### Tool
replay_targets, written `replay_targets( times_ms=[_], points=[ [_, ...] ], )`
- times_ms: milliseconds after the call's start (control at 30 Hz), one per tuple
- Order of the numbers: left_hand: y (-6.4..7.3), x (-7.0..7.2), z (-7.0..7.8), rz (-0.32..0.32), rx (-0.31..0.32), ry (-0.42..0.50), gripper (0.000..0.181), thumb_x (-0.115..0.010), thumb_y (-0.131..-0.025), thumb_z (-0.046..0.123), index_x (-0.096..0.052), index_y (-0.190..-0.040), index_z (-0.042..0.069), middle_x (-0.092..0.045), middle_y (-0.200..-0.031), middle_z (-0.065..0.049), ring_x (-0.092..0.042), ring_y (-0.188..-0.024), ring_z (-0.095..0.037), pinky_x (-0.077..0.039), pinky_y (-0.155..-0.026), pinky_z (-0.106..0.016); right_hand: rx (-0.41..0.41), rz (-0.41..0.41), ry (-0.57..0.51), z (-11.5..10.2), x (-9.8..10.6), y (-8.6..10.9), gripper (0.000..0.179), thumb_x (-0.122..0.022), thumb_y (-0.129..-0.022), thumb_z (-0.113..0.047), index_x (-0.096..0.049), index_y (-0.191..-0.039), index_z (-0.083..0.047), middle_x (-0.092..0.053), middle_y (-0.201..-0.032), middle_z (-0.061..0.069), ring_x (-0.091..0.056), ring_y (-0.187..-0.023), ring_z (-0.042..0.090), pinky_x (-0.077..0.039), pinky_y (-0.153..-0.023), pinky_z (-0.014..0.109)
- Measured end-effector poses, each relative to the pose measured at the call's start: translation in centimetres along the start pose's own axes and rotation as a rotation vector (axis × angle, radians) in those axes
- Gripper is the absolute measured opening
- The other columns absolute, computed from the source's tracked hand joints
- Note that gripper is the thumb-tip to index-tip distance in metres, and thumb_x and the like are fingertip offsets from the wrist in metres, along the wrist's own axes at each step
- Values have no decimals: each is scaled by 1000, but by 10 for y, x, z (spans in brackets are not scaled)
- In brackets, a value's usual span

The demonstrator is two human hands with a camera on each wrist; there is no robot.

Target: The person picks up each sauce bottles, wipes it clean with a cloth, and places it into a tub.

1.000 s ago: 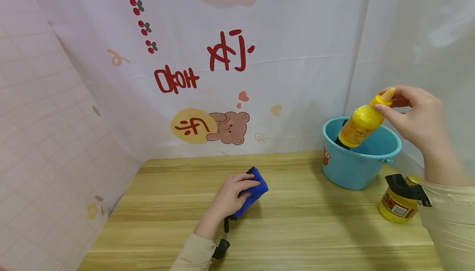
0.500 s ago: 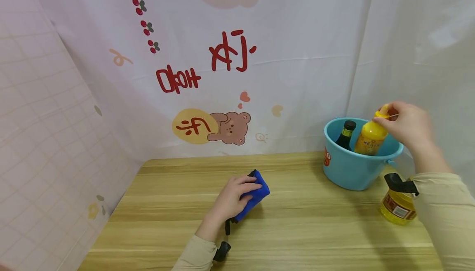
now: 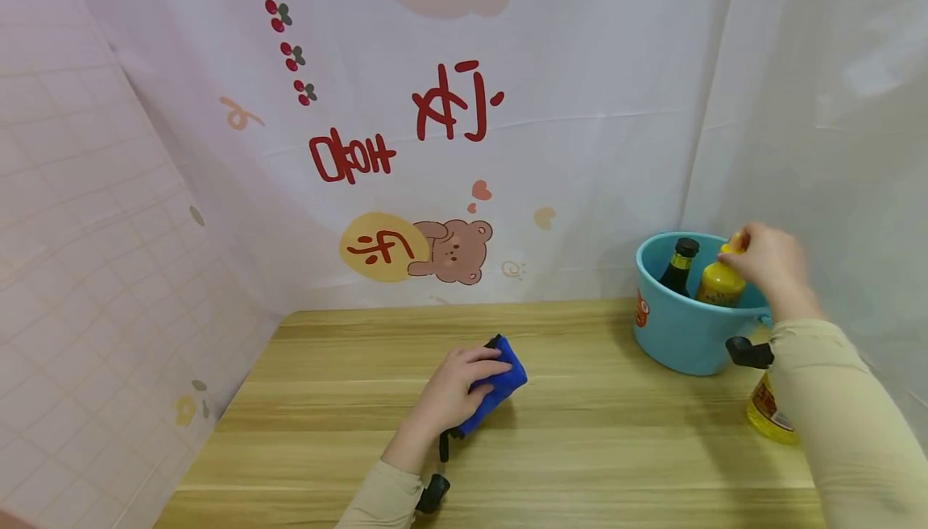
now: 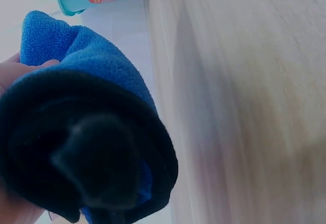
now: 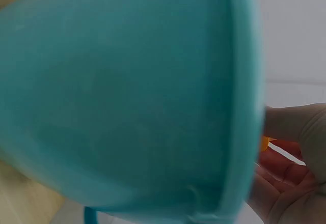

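My right hand [image 3: 776, 263] pinches the yellow squeeze bottle [image 3: 720, 283] by its top, with the bottle's lower part down inside the light blue bucket [image 3: 681, 344]. Beside it in the bucket stands a dark green bottle with a black cap [image 3: 677, 273]. The right wrist view is mostly filled by the bucket wall [image 5: 117, 96], which hides most of the squeeze bottle. On the left, my left hand [image 3: 451, 394] grips a folded blue cloth [image 3: 509, 374] with a black edge, low over the table. The left wrist view shows the cloth's fuzzy surface [image 4: 102, 53] close up.
A bottle of yellow liquid [image 3: 770, 415] with a brown label stands in front of the bucket, partly behind my right sleeve. The wood-grain table [image 3: 580, 448] meets a printed white curtain [image 3: 594, 167] at the back. Another pale curtain hangs at left.
My right hand has lowered the yellow squeeze bottle, at first tilted above the bucket, down into it and straightened it. The dark bottle has come into view. The left hand stays in place.
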State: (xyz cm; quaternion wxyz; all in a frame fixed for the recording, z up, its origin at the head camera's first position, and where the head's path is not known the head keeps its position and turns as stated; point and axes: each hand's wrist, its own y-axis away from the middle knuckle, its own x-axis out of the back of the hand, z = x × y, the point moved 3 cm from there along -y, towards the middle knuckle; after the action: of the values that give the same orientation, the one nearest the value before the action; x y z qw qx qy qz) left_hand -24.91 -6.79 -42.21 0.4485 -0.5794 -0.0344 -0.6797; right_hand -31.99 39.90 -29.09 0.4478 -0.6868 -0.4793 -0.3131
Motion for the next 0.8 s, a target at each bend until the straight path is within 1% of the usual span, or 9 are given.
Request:
replay_targets(
  times_ms=[133,233,467,633,800],
  points=[
    [1,-1,0,-6,5,13,36,-73,-89,5,-72,-123,18,-61,-133,-5,-54,-122,-29,-47,-98,-46,-30,-17,-1,5,-8,-3,31,-67,-89,-16,-47,-91,7,-52,-81,23,-48,-79,42,-41,-64,46],
    [1,-2,0,-10,12,21,36,-72,-90,5,-71,-123,18,-61,-133,-5,-53,-123,-29,-46,-98,-46,-51,-27,0,7,-12,-4,30,-68,-88,-15,-47,-90,7,-52,-81,24,-48,-80,43,-41,-66,48],
    [0,-4,-1,-11,2,7,37,-73,-89,4,-71,-123,19,-62,-133,-4,-54,-123,-27,-46,-99,-44,-112,-68,-7,13,-21,-6,30,-66,-88,-12,-48,-93,11,-53,-85,28,-49,-83,45,-44,-69,52],
    [-1,-4,1,-17,4,-1,36,-73,-89,5,-72,-123,18,-62,-132,-3,-54,-123,-25,-46,-98,-43,-152,-81,-18,19,-28,-9,32,-66,-89,-12,-48,-95,14,-54,-84,29,-50,-82,45,-46,-68,51],
    [-1,-6,0,-21,1,-2,36,-72,-89,5,-72,-123,18,-62,-133,-4,-54,-123,-25,-46,-98,-43,-161,-92,-18,23,-33,-10,29,-66,-88,-11,-51,-91,15,-54,-80,26,-51,-78,42,-47,-65,48]
  ],
)
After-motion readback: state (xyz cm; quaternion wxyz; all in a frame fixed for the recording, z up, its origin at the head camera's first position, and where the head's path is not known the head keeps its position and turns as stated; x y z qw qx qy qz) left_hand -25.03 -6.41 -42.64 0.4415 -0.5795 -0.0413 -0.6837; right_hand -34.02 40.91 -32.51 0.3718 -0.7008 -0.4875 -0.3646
